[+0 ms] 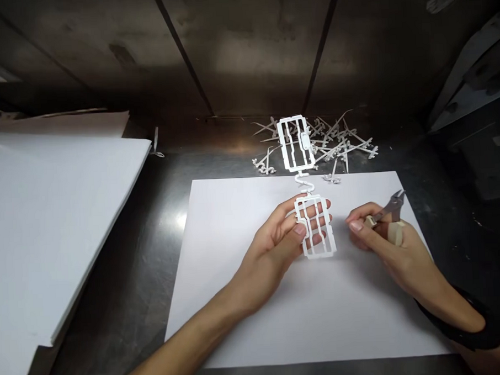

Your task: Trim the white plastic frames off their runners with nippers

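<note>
Risk first: the part (304, 183) is two frames on one thin S-shaped link, held only by its near frame (330, 229). Far frame (305, 141) sticks out past the hands, so a knock or twist could bend or snap the link. It overlaps the scraps (338, 149) in view; can't tell if it touches them, but it could snag there. Slats are thin too; too hard a pinch could bow them. Fingers show through the slots, so a stray cut by the nippers (394, 205) could nick skin as well as plastic.

Orientation: long axis runs near-far, far end leaning a bit left. Frames line up roughly end to end, slats along the same axis.

Position: near frame is over the sheet (239, 326) on the counter (124, 265), far frame past its far edge.

Hands: left hand (283, 238) pinches the near frame's left edge, thumb on top, fingers behind. Right hand (387, 239) is curled round the nippers, tips pointing far-right, away from the part and well apart from it.
</note>
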